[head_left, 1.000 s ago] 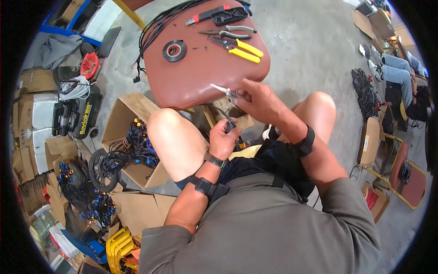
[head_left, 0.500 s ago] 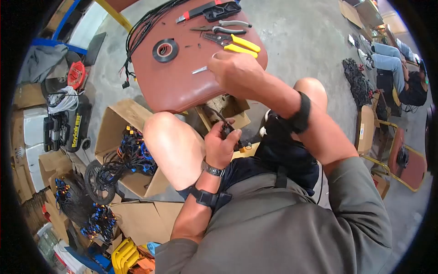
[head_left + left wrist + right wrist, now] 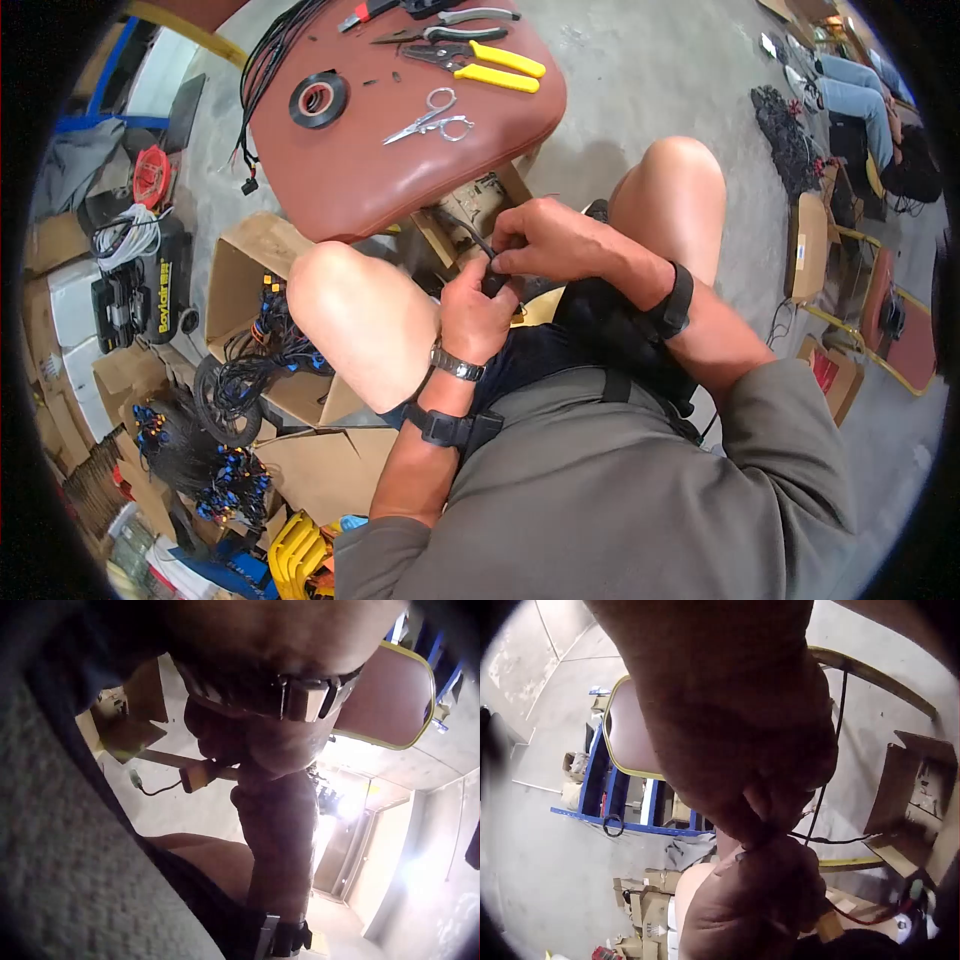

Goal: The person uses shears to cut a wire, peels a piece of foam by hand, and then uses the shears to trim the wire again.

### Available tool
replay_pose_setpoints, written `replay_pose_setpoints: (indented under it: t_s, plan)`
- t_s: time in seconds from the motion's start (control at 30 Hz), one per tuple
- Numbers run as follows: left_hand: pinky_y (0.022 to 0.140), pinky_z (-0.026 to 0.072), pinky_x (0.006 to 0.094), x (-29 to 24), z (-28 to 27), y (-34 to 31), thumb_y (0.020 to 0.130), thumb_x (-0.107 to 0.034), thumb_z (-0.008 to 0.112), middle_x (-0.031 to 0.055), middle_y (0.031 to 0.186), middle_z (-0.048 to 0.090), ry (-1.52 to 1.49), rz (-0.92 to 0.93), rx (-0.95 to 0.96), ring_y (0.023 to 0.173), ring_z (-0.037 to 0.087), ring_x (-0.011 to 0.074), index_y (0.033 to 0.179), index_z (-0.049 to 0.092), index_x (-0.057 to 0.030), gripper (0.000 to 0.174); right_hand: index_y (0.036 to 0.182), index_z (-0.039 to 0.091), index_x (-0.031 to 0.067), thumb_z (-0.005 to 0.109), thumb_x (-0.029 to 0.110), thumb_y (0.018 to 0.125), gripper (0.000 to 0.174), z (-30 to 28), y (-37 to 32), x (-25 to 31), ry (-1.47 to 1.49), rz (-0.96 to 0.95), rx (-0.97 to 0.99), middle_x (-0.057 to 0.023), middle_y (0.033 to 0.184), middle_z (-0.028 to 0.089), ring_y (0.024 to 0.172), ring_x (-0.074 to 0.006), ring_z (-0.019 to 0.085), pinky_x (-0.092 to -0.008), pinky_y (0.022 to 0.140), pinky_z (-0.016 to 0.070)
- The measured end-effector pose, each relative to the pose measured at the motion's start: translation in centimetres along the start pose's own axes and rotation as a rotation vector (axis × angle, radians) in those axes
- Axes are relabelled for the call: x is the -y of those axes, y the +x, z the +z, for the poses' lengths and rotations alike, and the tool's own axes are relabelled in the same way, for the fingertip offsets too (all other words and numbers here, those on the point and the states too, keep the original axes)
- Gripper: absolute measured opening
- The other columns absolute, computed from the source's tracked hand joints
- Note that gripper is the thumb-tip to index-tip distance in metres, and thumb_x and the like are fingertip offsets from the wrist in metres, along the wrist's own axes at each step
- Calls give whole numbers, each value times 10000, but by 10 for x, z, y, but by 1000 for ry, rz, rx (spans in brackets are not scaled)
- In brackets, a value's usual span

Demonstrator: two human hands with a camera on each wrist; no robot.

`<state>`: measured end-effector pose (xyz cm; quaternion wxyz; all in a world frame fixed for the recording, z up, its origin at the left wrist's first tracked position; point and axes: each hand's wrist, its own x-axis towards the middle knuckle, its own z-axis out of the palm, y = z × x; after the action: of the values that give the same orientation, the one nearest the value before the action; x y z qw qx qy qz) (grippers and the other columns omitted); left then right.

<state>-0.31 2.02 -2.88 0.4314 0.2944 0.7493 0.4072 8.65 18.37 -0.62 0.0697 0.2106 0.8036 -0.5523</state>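
Note:
My left hand [image 3: 478, 315] grips a black cable [image 3: 468, 228] between my knees. Up against it, the curled fingers of my right hand [image 3: 555, 240] pinch the same cable by the left fingertips. Both hands hide the gripped stretch. In the left wrist view an orange-yellow connector [image 3: 196, 776] sticks out beside the fingers, a thin wire trailing from it. Silver scissors [image 3: 428, 122] lie with blades apart on the reddish-brown padded seat [image 3: 400, 185] in front of me.
On the seat lie a roll of black tape [image 3: 318, 100], yellow-handled wire strippers [image 3: 500, 70], grey-and-black pliers [image 3: 450, 32] and a bundle of black cables [image 3: 262, 75]. A cardboard box [image 3: 250, 240] of wire harnesses stands left of my knee. Another person sits far right.
My right hand has laid the scissors on the seat, let go of them and come back to the cable at my left hand. The left hand keeps its grip on the cable.

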Motion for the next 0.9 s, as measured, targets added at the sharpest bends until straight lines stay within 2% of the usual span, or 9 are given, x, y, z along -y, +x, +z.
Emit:
replay_pose_setpoints:
  t_s: [0.17,0.27,0.37,0.47,0.57,0.83,0.9]
  plan:
    - [685,492,276,-14,1,0,823,-77,716,87,793,666,119,2,26,752,570,69,1025,638,12,234,861,706,15,643,185,787,195,-3,0,-12,-35,-34,10,-209,784,674,760,-360,668,-430,691,516]
    - [686,490,270,-7,4,0,826,-65,715,55,798,673,114,30,35,761,568,63,1031,645,11,230,814,695,35,613,168,778,160,-1,1,-12,-124,-48,-8,-209,766,663,755,-382,655,-446,680,511]
    - [647,485,247,2,6,0,842,-33,683,33,802,677,-36,-8,43,717,580,65,1018,655,8,183,762,670,56,600,160,768,126,9,-1,-14,-186,-80,-78,-198,729,651,730,-399,645,-470,658,506]
    - [585,474,223,6,-1,1,854,-3,646,35,814,683,-369,-108,152,641,584,75,1015,652,0,161,725,626,54,592,133,762,93,15,1,-21,-178,-173,-198,-182,693,630,688,-407,625,-485,623,492]
    - [536,461,213,8,-4,3,859,-7,639,72,822,691,-511,-98,226,582,581,90,1020,642,-10,161,711,577,34,577,74,753,58,22,1,-28,-173,-235,-271,-174,674,601,649,-412,591,-481,582,470]
    - [558,478,215,8,-8,-1,875,-65,663,84,847,699,-638,-130,273,610,598,97,1034,638,-15,169,706,553,35,575,53,733,39,30,0,-33,-152,-328,-378,-161,659,587,625,-407,580,-476,565,468]
    - [580,485,214,4,-9,4,878,-74,663,82,868,700,-663,-103,266,641,607,100,1045,635,-15,180,753,585,30,582,69,766,41,26,1,-31,-121,-290,-363,-169,690,606,642,-393,602,-451,577,485]
